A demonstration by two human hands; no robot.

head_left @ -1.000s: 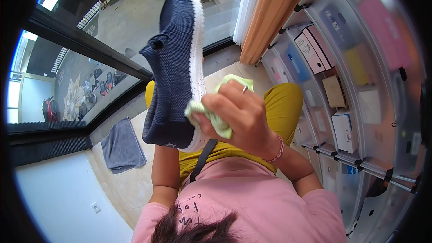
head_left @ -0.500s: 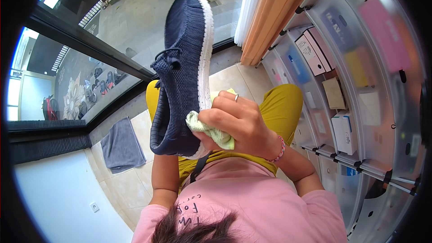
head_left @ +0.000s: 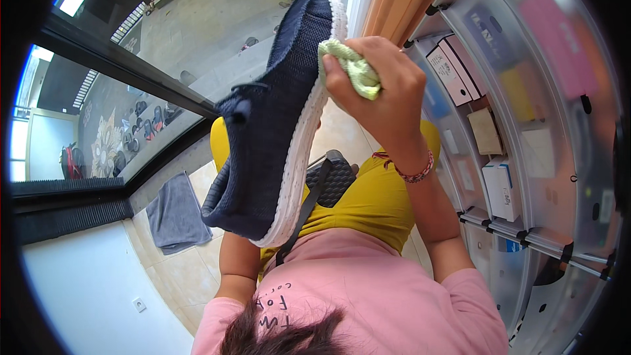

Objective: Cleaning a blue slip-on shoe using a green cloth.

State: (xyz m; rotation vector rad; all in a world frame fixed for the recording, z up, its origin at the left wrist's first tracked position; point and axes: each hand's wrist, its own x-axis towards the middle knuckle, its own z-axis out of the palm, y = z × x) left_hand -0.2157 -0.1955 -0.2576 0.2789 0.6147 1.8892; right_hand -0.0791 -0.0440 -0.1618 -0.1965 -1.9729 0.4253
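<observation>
A dark navy knit slip-on shoe (head_left: 276, 131) with a speckled white sole is held up before me, toe pointing away and its side turned toward the right. My left forearm (head_left: 238, 260) reaches up behind the shoe; the left hand bears it from there and is almost wholly hidden. A crumpled pale green cloth (head_left: 358, 69) is pinched in my right hand (head_left: 391, 85), the thumb on its near side. The cloth touches the white sole's edge near the toe.
A black quilted bag (head_left: 332, 181) with a strap lies at my lap. On the tiled floor to the left is a grey towel (head_left: 174, 213). Shelves of translucent boxes (head_left: 539, 151) stand close on the right. Beyond the glass door, several shoes (head_left: 154, 121) sit outside.
My right hand has moved with the cloth from the heel end up along the sole toward the toe. The shoe has tilted, its toe swinging right and its heel slightly left.
</observation>
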